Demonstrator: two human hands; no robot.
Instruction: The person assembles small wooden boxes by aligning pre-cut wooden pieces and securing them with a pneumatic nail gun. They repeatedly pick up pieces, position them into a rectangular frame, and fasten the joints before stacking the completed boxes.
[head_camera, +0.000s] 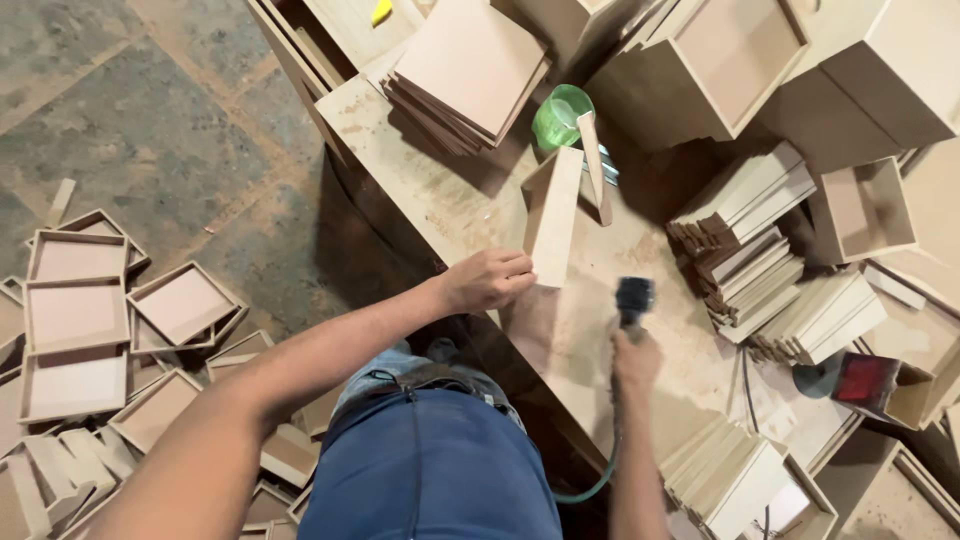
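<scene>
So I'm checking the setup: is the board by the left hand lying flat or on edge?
On edge: the board stands on its long edge, steadied by the left hand.

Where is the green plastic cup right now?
In the head view the green plastic cup sits on the workbench near the top centre, just right of a stack of square boards and beyond the upright wooden strips the left hand steadies.
</scene>
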